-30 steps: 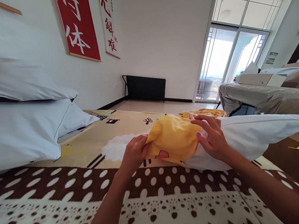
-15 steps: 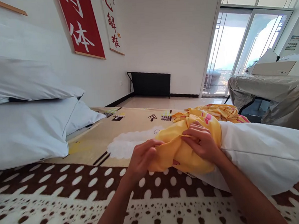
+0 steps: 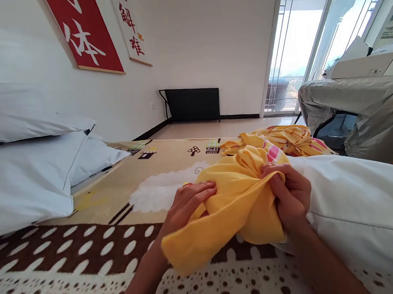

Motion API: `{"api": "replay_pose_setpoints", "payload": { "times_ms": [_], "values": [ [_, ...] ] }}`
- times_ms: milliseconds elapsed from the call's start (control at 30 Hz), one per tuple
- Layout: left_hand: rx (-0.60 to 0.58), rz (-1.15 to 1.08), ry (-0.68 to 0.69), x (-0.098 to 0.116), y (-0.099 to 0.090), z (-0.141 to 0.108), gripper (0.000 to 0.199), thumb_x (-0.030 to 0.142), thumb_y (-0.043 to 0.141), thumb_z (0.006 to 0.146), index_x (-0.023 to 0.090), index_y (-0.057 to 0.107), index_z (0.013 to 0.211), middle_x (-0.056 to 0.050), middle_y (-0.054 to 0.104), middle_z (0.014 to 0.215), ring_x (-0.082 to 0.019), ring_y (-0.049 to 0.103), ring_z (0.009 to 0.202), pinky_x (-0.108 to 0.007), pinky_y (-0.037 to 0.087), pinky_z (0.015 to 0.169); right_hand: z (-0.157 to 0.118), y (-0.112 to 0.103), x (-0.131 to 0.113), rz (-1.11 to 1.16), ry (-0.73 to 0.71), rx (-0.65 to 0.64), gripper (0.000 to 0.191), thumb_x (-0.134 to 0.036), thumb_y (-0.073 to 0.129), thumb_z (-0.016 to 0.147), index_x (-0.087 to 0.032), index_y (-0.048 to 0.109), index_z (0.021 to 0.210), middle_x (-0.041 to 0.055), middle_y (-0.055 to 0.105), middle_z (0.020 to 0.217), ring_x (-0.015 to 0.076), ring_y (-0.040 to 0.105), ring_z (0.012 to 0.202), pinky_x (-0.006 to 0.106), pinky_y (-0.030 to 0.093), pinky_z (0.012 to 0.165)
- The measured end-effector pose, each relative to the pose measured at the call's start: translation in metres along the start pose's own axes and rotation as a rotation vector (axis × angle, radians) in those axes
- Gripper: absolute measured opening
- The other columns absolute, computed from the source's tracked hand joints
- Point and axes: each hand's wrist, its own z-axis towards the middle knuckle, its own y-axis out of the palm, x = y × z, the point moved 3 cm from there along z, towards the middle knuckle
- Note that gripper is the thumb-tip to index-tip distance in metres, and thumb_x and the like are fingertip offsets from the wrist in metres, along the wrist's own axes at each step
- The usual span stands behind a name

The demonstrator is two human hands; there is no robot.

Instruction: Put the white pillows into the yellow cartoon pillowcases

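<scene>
A yellow cloth [image 3: 249,205] with pink marks is wrapped and bunched around the near end of a white pillow [image 3: 354,200]. My right hand [image 3: 293,192] is closed on a gathered fold of it, thumb against the curled fingers. From that grip, a loose flap runs down to the left over my left wrist. My left hand [image 3: 188,202] rests on the left side of the bundle with its fingers stretched out. Its thumb is hidden beneath the cloth.
A patterned blanket [image 3: 99,246] covers the bed. White pillows [image 3: 30,177] are stacked at left, and more rumpled yellow fabric [image 3: 284,138] lies beyond the bundle. A black folded panel [image 3: 192,104] leans on the far wall. At right stands a plastic-covered table [image 3: 351,90] bearing a box [image 3: 363,66].
My right hand has moved right and down, pulling the cloth into a twisted gather. My left hand has let go of the edge and flattened onto the bundle. The view has shifted slightly.
</scene>
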Motion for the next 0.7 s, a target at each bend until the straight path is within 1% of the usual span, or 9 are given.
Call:
{"api": "replay_pose_setpoints", "payload": {
  "times_ms": [100,167,233,367,433,500,533,600,700],
  "values": [
    [0.134,0.084,0.106,0.007,0.000,0.001,0.029,0.010,0.054,0.081,0.025,0.060,0.106,-0.008,0.067,0.101,-0.019,0.061,0.095,-0.037,0.049,0.090,-0.003,0.004,-0.021,-0.078,-0.139,-0.104,0.012,-0.024,0.056,0.083,-0.024,0.067,0.079,0.0008,0.052,0.062,0.0154,0.045,0.059,0.032,0.037,0.058],
    [0.157,0.037,0.126,0.008,-0.002,0.001,0.027,0.006,0.052,0.081,0.024,0.061,0.098,-0.007,0.066,0.092,-0.017,0.061,0.088,-0.035,0.051,0.085,-0.004,0.005,-0.032,-0.141,-0.236,-0.138,0.013,-0.021,0.055,0.082,-0.024,0.067,0.081,0.0008,0.050,0.060,0.0155,0.043,0.056,0.034,0.036,0.057],
    [0.150,-0.085,0.093,0.005,-0.004,0.001,0.023,0.005,0.053,0.081,0.023,0.061,0.093,-0.006,0.065,0.090,-0.017,0.061,0.085,-0.033,0.052,0.082,-0.004,0.005,-0.038,-0.203,-0.327,-0.140,0.015,-0.019,0.054,0.080,-0.025,0.068,0.082,0.0002,0.048,0.059,0.0150,0.041,0.054,0.034,0.036,0.056],
    [0.188,-0.430,-0.170,-0.017,-0.003,-0.005,0.009,0.017,0.054,0.085,0.021,0.062,0.082,-0.005,0.064,0.086,-0.019,0.061,0.086,-0.034,0.051,0.079,0.000,0.001,-0.030,-0.334,-0.398,-0.091,0.014,-0.015,0.057,0.078,-0.024,0.067,0.081,-0.0020,0.045,0.056,0.0123,0.039,0.051,0.031,0.035,0.055],
    [0.268,-0.573,-0.324,-0.030,-0.001,-0.009,0.016,0.025,0.053,0.087,0.020,0.060,0.074,-0.003,0.061,0.076,-0.020,0.060,0.084,-0.035,0.050,0.080,0.004,-0.006,-0.019,-0.402,-0.337,0.004,0.010,-0.018,0.058,0.080,-0.023,0.066,0.079,-0.0024,0.046,0.056,0.0120,0.039,0.051,0.030,0.034,0.054],
    [0.325,-0.644,-0.418,-0.037,0.000,-0.012,0.022,0.029,0.051,0.088,0.019,0.056,0.069,-0.002,0.056,0.069,-0.019,0.060,0.084,-0.035,0.049,0.083,0.009,-0.015,-0.009,-0.455,-0.230,0.107,0.010,-0.024,0.057,0.083,-0.022,0.064,0.076,-0.0023,0.048,0.058,0.0124,0.041,0.053,0.029,0.034,0.055],
    [0.339,-0.663,-0.428,-0.036,-0.001,-0.012,0.022,0.030,0.051,0.089,0.019,0.055,0.070,-0.002,0.056,0.070,-0.019,0.060,0.085,-0.035,0.048,0.084,0.011,-0.018,-0.006,-0.471,-0.178,0.129,0.013,-0.027,0.057,0.084,-0.021,0.063,0.074,-0.0022,0.049,0.059,0.0126,0.042,0.055,0.029,0.034,0.055],
    [0.307,-0.652,-0.371,-0.026,-0.004,-0.009,0.015,0.032,0.051,0.088,0.020,0.057,0.086,-0.005,0.060,0.086,-0.021,0.059,0.095,-0.036,0.047,0.087,0.016,-0.018,-0.003,-0.487,-0.119,0.091,0.018,-0.030,0.056,0.085,-0.020,0.061,0.071,-0.0021,0.050,0.062,0.0128,0.044,0.059,0.028,0.035,0.056],
    [0.128,-0.416,-0.224,-0.002,-0.005,-0.003,0.033,0.031,0.054,0.086,0.023,0.051,0.118,-0.011,0.058,0.116,-0.023,0.053,0.110,-0.035,0.044,0.090,0.025,-0.006,-0.006,-0.509,-0.133,-0.027,0.020,-0.029,0.054,0.086,-0.020,0.058,0.069,-0.0017,0.052,0.065,0.0131,0.045,0.063,0.027,0.036,0.060]
  ]
}}
